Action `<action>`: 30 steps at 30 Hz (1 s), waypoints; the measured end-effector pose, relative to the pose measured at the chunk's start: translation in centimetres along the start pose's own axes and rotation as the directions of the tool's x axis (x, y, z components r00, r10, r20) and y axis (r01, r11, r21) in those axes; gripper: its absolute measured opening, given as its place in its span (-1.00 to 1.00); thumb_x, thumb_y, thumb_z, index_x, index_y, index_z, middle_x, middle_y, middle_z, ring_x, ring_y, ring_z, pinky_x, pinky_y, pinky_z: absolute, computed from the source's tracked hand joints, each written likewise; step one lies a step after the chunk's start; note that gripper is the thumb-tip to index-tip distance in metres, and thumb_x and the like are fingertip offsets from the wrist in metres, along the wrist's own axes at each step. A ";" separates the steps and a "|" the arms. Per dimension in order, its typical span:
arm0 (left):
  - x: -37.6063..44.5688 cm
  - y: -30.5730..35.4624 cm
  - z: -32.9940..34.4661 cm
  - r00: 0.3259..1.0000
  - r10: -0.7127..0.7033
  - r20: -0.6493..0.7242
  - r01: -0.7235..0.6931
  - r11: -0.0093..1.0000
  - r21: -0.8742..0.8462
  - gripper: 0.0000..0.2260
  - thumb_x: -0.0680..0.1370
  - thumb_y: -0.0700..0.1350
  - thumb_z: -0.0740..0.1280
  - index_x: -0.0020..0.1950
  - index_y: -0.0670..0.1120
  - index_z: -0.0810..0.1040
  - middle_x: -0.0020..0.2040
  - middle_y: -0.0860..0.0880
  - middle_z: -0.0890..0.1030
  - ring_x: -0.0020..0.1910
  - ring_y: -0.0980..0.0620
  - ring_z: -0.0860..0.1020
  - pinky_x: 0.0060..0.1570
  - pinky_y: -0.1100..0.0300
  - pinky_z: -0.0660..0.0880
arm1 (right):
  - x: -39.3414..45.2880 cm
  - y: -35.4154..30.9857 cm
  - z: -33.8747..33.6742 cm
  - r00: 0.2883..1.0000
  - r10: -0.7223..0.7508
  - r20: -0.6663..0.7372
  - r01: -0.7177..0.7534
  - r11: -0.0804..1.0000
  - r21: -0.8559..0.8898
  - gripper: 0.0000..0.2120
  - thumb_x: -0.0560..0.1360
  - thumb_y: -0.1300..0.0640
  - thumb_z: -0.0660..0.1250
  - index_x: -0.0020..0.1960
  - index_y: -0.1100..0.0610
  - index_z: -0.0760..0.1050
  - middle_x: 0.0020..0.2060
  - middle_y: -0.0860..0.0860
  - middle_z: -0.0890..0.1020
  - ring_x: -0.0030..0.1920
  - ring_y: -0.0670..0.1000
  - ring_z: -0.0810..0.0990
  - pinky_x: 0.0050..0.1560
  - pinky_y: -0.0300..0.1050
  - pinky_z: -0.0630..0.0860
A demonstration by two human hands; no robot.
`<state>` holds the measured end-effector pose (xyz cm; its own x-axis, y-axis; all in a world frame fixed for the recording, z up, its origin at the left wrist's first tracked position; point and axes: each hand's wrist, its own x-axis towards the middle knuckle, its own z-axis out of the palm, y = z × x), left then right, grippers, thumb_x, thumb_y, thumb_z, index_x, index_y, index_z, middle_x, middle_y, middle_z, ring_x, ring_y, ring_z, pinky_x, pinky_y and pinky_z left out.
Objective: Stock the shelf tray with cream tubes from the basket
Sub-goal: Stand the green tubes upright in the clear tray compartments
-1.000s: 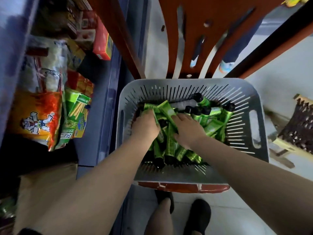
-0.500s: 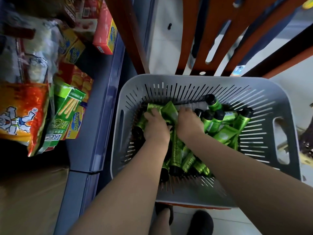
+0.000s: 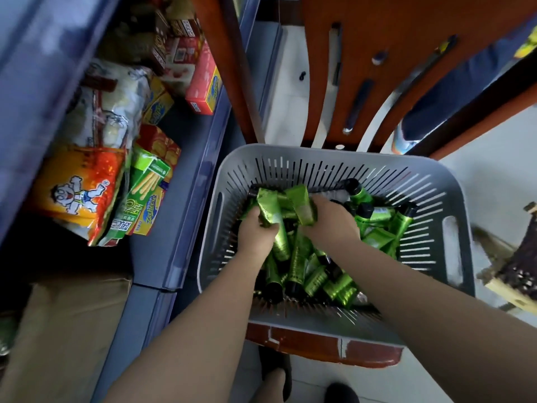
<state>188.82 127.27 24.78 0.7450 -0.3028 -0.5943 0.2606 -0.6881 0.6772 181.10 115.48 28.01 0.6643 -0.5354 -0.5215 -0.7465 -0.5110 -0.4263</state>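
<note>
currently at the pickup step — left hand (image 3: 255, 231) and right hand (image 3: 328, 225) both clutch a bunch of cream tubes (image 3: 286, 206) inside the basket (image 3: 436, 184) (shelf tray not identifiable) — next: lift clear without shedding any.

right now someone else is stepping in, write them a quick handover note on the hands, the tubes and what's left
Left hand: in the basket, gripping a bunch of green tubes.
Right hand: beside it, gripping the same bunch from the other side.
Tubes: all in view are in the basket, on a stool by the shelf; loose ones lie to the right and under the hands.
Done: a bunch is gathered, not yet out of the basket.
Left: carry it to the shelf tray, which is not in view, then repeat for the rest.
</note>
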 end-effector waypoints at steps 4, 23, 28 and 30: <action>-3.7 4.0 -2.7 1.000 -0.006 0.018 0.010 0.980 -0.200 -0.63 0.49 -0.23 0.39 0.27 -0.16 0.43 0.10 -0.10 0.56 0.11 -0.08 0.53 0.12 0.01 0.51 | -3.5 -0.4 -4.1 0.996 -0.085 -0.019 0.087 0.970 0.229 -0.59 0.39 0.10 0.45 0.20 0.06 0.44 -0.03 0.05 0.62 -0.10 0.09 0.58 -0.18 -0.13 0.49; -40.2 24.2 -23.9 0.804 0.550 -0.228 -0.595 0.738 -0.318 -0.63 0.51 -0.29 0.31 -0.45 0.03 0.51 -0.45 0.14 0.53 -0.41 0.21 0.54 -0.34 0.23 0.51 | -33.0 -14.7 -29.3 0.768 -0.619 -0.164 0.509 0.436 0.742 -0.69 0.47 0.32 0.34 0.13 0.06 0.38 -0.05 0.04 0.56 -0.15 -0.06 0.56 -0.14 -0.08 0.52; -48.0 25.6 -30.7 0.759 0.569 -0.316 -0.649 0.699 -0.300 -0.85 0.50 -0.27 0.32 -0.13 -0.02 0.56 -0.28 0.10 0.66 -0.23 0.10 0.61 -0.03 0.08 0.55 | -39.6 -21.2 -31.4 0.605 -0.778 -0.172 0.611 0.315 0.727 -0.73 0.48 0.34 0.33 0.10 0.08 0.40 -0.10 0.04 0.56 -0.13 -0.04 0.54 -0.13 -0.12 0.50; -51.0 25.3 -33.4 0.740 0.572 -0.355 -0.667 0.691 -0.278 -0.86 0.50 -0.27 0.31 -0.09 -0.03 0.56 -0.26 0.08 0.65 -0.23 0.10 0.60 -0.04 0.08 0.55 | -42.3 -23.9 -31.7 0.549 -0.818 -0.170 0.637 0.278 0.719 -0.76 0.49 0.33 0.32 0.08 0.09 0.41 -0.12 0.03 0.56 -0.17 -0.06 0.55 -0.21 -0.18 0.54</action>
<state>177.95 147.30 86.72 0.9181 -0.3831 0.1014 -0.1466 -0.0905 0.9851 172.05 129.04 83.64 0.9821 0.0097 0.1883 0.1883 0.0008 -0.9821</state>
